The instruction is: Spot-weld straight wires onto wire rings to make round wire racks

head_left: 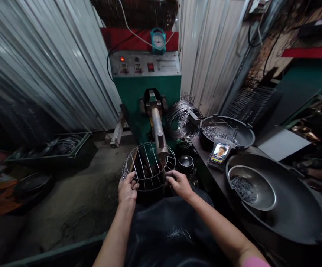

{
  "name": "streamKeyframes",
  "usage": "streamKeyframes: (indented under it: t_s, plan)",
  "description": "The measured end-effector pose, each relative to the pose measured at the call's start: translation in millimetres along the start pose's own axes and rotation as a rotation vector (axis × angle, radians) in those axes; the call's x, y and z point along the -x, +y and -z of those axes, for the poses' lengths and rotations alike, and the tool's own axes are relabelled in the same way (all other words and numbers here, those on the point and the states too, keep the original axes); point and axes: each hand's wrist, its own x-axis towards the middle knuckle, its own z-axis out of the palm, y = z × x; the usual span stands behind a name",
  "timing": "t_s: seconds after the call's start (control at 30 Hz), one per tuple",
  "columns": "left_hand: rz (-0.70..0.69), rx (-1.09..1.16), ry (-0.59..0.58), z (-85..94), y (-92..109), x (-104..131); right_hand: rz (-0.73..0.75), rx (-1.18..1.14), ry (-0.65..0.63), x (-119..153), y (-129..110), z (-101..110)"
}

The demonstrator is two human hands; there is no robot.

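Observation:
A round wire basket [149, 179], with two hoops and parallel cross wires, is held under the machine's metal rod. My left hand [127, 188] grips its near left rim, thumb on top and fingers curled around. My right hand [179, 183] is closed in a pinch at the basket's right side, close below the rod's tip; what lies between the fingertips is too small to make out. The thick metal rod [158, 129] slopes down from a green machine [146, 82] and ends over the basket's right part. Loose wire pieces [179, 233] lie on the dark apron on my lap.
Wire rings [175, 115] hang right of the rod. On the right bench are a pan of wire parts [250, 135], a plastic packet [220, 152], and a large pan [297, 211] holding a metal bowl [268, 187] with short wires. A green bin [80, 148] stands left.

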Motion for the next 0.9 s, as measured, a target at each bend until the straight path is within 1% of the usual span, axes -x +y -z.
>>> streamKeyframes:
  t_s: [0.07,0.17,0.37,0.5,0.67,0.77,0.9]
  plan:
    - [-0.013,0.009,-0.004,-0.4,0,1,-0.025,0.082,-0.038,0,10,-1]
    - [-0.039,0.007,-0.006,-0.5,0,2,-0.040,0.103,-0.041,-1,17,-3]
    - [-0.070,-0.020,-0.007,0.0,1,1,-0.022,0.081,-0.026,-4,10,-2]
    - [-0.053,-0.003,0.010,-0.7,0,0,-0.033,0.051,-0.022,-4,14,-2]
    - [-0.053,0.011,0.023,-0.8,-2,-2,-0.008,0.045,0.005,-5,18,-2]
    - [-0.060,0.025,0.021,-0.3,-2,-5,-0.001,0.039,0.015,-7,18,-3]
    - [-0.044,0.021,0.048,-2.6,-2,-8,-0.001,0.036,0.017,-11,16,-3]
